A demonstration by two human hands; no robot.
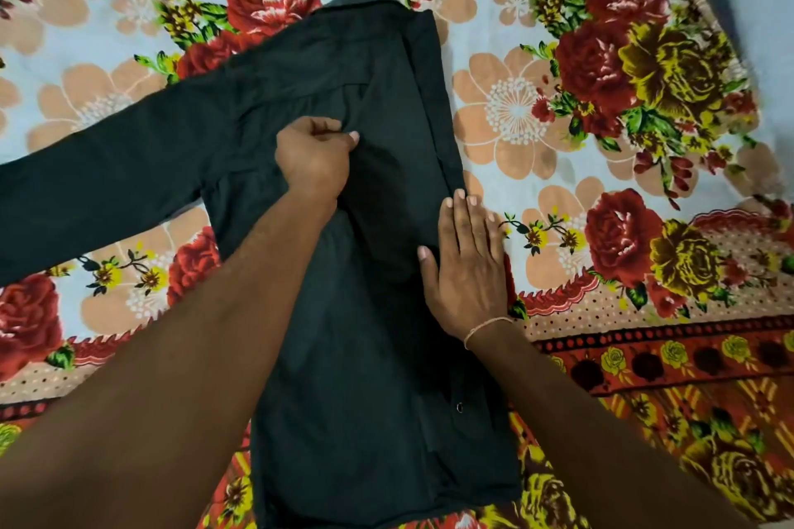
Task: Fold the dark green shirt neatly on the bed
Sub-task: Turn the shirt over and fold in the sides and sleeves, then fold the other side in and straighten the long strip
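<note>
Dark green shirt lies on the floral bed, one side folded in, one sleeve still spread outward. Left hand pinches cloth at the shirt's middle; right hand presses flat on its folded edge.

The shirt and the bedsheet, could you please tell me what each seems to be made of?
Shirt: matte dark green woven cloth, perhaps cotton; it creases softly and shows no sheen. Bedsheet: thin printed fabric with a flat floral pattern, lying smooth; the fibre cannot be told.
</note>
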